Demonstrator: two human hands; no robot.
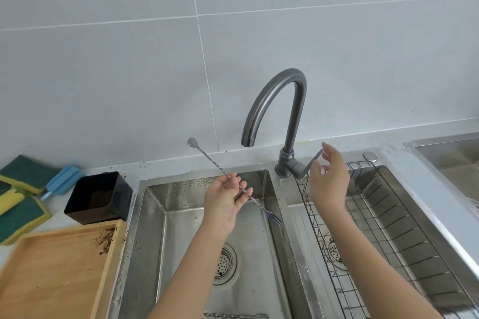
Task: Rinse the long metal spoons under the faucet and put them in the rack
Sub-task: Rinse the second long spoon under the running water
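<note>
My left hand (226, 201) grips a long twisted metal spoon (212, 162) near its middle, above the left sink basin (181, 241). The spoon slants, with its small bowl up at the left and a fork tip down at the right. My right hand (329, 181) is at the faucet's lever (312, 162), fingers spread and touching it. The grey curved faucet (274, 103) has its spout over the left basin, and no water runs. A wire rack (363, 228) sits in the right basin. Another twisted spoon (233, 315) lies at the bottom of the left basin.
A black square container (98, 197) stands left of the sink. A wooden tray (51, 272) with dark crumbs lies in front of it. Green and yellow sponges (20, 204) and a blue brush (62, 179) rest at the far left. A second metal tray (451, 155) is at the far right.
</note>
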